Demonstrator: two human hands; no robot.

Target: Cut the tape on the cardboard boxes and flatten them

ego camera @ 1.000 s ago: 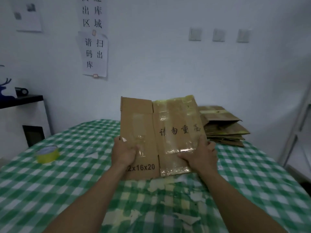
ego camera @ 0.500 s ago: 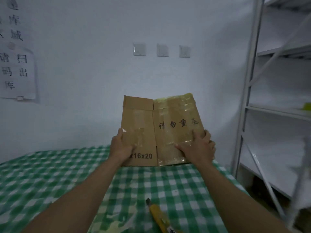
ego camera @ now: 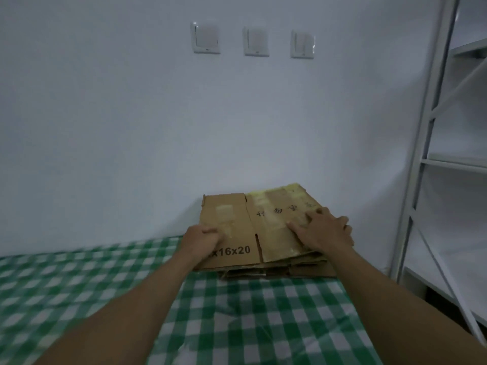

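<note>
A flattened cardboard box [ego camera: 234, 225], marked "x16x20" and patched with clear tape, lies on a pile of other flattened boxes [ego camera: 276, 271] at the far right of the table. My left hand [ego camera: 203, 239] grips the box's near left edge, thumb on top. My right hand [ego camera: 322, 231] lies on the taped right panel with its fingers spread and pressing down. No cutter is in view.
The table has a green and white checked cloth [ego camera: 237, 325]. A white metal shelf rack [ego camera: 427, 159] stands just right of the table and the pile. The white wall behind carries three switches [ego camera: 255, 40].
I have turned right and lowered the box from upright in the air down flat onto the pile. My right hand has shifted from holding its edge to lying on top.
</note>
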